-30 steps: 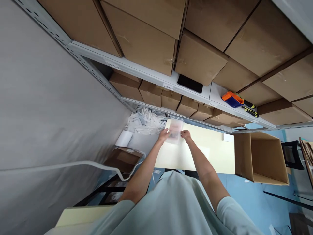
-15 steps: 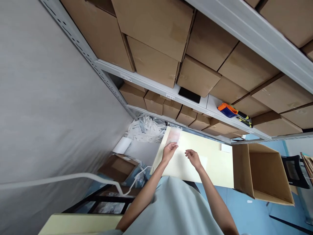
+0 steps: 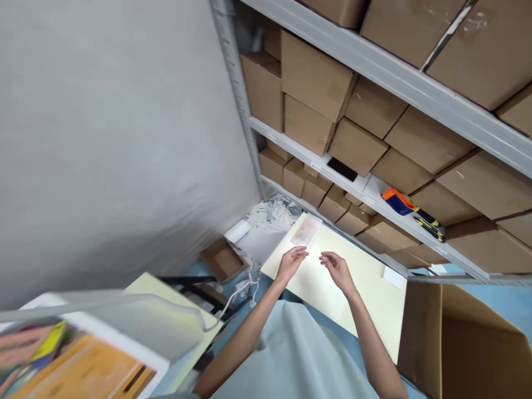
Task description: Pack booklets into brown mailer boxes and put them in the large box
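A pinkish translucent packet (image 3: 306, 231) lies flat at the far left corner of the pale yellow tabletop (image 3: 374, 299). My left hand (image 3: 292, 262) is just below the packet's near edge, fingers loosely curved and thumb slightly apart; no object shows in it. Over the middle-left of the tabletop is my right hand (image 3: 336, 270), palm turned inward, fingers loosely bent with nothing visible between them. A small gap separates the two hands' fingertips.
Shelves of cardboard boxes (image 3: 359, 145) rise behind the tabletop, holding a black phone (image 3: 342, 169) and an orange-blue tool (image 3: 399, 201). A white card (image 3: 394, 277) lies at the right. An open carton (image 3: 482, 343) stands right; a white tray (image 3: 160, 363) with colourful items is lower left.
The view has turned left, bringing the white tray into sight. My left hand's fingers have come down off the packet. My right hand stays beside it, its fingers slightly more extended.
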Tool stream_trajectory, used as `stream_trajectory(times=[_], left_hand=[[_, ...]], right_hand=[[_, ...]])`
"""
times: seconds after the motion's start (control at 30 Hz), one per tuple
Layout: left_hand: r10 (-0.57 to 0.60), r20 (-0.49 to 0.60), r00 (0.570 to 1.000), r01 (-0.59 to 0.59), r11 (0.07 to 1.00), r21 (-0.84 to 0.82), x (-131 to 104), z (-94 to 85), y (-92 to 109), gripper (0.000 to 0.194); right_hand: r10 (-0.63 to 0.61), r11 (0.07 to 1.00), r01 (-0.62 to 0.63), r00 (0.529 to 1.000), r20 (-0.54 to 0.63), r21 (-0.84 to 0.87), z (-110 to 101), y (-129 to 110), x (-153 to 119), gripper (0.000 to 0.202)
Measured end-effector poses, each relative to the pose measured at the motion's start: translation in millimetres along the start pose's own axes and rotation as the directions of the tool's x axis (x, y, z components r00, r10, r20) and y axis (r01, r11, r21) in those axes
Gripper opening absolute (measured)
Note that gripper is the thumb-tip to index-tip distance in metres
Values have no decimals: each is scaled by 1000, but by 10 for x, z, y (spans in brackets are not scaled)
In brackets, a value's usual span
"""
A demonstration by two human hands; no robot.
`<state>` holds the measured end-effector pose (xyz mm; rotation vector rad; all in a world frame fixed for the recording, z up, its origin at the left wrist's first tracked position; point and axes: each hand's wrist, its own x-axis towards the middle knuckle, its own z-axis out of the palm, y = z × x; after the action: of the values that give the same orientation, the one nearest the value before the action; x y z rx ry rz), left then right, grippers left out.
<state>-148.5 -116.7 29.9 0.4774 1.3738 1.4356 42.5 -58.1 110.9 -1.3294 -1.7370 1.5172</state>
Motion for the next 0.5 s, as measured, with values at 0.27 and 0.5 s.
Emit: stream_trajectory(times=[0.27,0.5], left_hand=[[166,-332,928,-166,986,29,-1353,-217,-16,31],[223,-602,767,-251,967,38,-2556,-500,13,32]], right_hand=[[-114,993,105,960,257,49,-68,48,-460,57],[-153,988,129,856,493,82,332,110,-936,61]])
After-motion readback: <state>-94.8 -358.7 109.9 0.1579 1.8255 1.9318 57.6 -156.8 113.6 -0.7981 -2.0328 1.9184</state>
